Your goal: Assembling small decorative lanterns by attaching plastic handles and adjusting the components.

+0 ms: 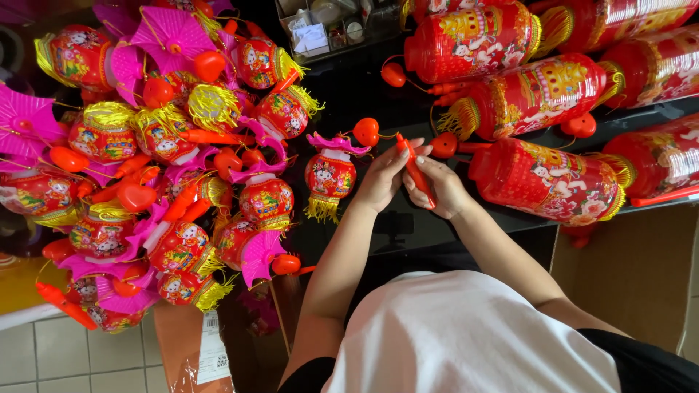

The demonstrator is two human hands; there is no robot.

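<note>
Left hand (380, 177): grip closed on the upper part of the red plastic stick (416, 172), fingers curled around it.
Right hand (441, 188): grip clamped on the stick's lower part, thumb along it.
Red plastic stick: slanted between both hands, above the dark counter (378, 102).
Small lantern (330, 175): just left of the left hand, pink top, gold fringe.
Large red lantern (547, 182): lies right of the right hand.

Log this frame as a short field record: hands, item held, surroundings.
left hand: touching the upper end of the red stick
right hand: wrapped around the red stick
nearest item: small lantern with pink top and gold fringe, left of the hands
left side: heap of small lanterns
right side: large red cylinder lanterns
surface: dark table
</note>
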